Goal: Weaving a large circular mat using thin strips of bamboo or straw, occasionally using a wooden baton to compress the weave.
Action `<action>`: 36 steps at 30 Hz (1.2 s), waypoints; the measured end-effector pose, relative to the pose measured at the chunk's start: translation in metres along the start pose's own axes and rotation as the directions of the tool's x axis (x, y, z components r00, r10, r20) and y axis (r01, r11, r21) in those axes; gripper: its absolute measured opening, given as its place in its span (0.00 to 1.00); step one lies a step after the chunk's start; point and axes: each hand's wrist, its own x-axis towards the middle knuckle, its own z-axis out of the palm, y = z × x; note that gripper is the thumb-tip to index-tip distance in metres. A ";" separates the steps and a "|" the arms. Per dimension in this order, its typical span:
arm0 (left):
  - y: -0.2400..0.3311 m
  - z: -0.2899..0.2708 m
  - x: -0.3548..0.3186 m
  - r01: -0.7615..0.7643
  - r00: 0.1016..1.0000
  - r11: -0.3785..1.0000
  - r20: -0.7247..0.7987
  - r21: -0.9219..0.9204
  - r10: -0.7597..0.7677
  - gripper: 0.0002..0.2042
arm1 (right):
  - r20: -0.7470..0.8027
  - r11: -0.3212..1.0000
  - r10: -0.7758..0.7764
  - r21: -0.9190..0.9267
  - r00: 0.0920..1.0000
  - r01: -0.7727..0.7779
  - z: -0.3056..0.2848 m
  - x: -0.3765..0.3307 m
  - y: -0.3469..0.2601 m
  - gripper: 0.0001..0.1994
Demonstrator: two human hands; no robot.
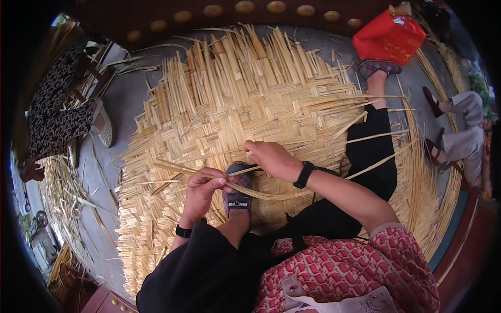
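Note:
A large herringbone-woven mat of pale, flattened reed strips [219,125] spreads over the floor, with loose ends fanning out along its far edge. My left hand [204,187] is closed around a few long reed strips [274,196] just above the mat. These strips stick out to the left and curve away to the right, past my shoe [237,203], which rests on the weave. Farther right, my right hand [275,159] is held low over the mat with its fingers curled together. What they grip is hidden, though a strip runs toward that hand.
Loose reed strips lie in a pile at the left [62,193] and in long bundles at the right [417,182]. A red bag [389,36] stands at the far right near my other shoe [380,68]. Seated people's legs [467,128] show at both sides. A studded dark-red panel [224,10] borders the far side.

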 end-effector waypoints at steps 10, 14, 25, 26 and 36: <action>-0.004 0.023 0.030 0.004 0.991 0.987 -0.134 -0.163 -0.026 0.12 | -0.503 0.953 -0.253 0.017 0.826 0.302 -0.007 0.014 0.011 0.04; 0.000 0.022 0.040 -0.117 0.950 0.961 -0.310 -0.250 0.035 0.20 | -0.359 0.909 -0.194 0.285 0.913 0.305 -0.013 0.004 -0.015 0.06; 0.000 0.027 0.044 -0.049 0.958 0.990 -0.286 -0.133 0.009 0.10 | -0.273 0.768 -0.127 0.582 0.954 0.268 -0.001 0.007 -0.012 0.08; 0.000 0.027 0.047 -0.043 0.960 0.989 -0.279 -0.142 0.002 0.10 | -0.271 0.772 -0.116 0.580 0.956 0.258 -0.001 0.009 -0.007 0.08; 0.005 0.016 0.062 -0.150 0.919 0.987 -0.376 -0.054 0.119 0.08 | -0.219 0.988 -0.137 0.034 0.966 0.148 -0.005 0.008 -0.019 0.13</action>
